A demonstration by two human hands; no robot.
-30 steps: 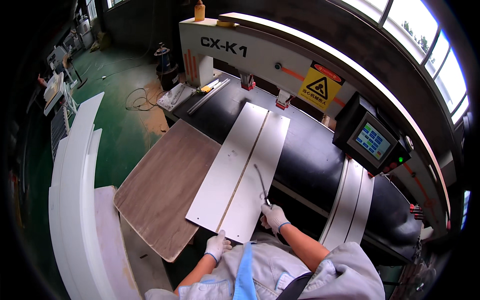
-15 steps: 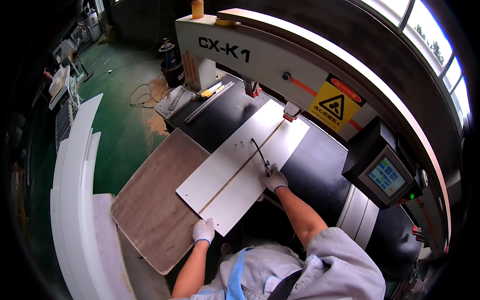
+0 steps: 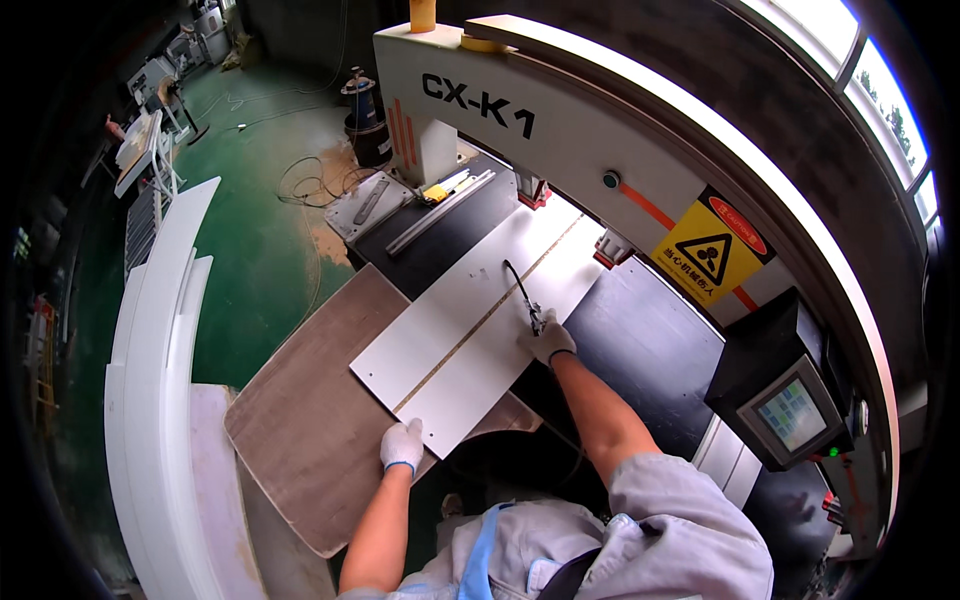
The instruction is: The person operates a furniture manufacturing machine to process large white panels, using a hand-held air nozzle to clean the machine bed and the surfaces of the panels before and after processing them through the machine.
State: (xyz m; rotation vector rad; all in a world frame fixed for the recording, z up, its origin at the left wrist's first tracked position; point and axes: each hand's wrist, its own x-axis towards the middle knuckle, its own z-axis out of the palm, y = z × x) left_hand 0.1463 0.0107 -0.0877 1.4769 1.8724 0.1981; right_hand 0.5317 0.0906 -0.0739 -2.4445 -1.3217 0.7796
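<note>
While the white panel [image 3: 480, 320] lies across the black desk [image 3: 650, 345], reaching under the machine arm [image 3: 560, 120], the gloved left hand [image 3: 402, 446] presses its near edge, fingers flat. Gripped in the right hand [image 3: 547, 338] is a thin dark tool [image 3: 520, 290]. A brown board [image 3: 310, 430] lies underneath.

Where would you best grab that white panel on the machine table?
Probably at the near short edge of the white panel, from the person's side, where the left hand already rests. It lies flat, its far end under the machine arm; the right hand holds a thin tool.
</note>
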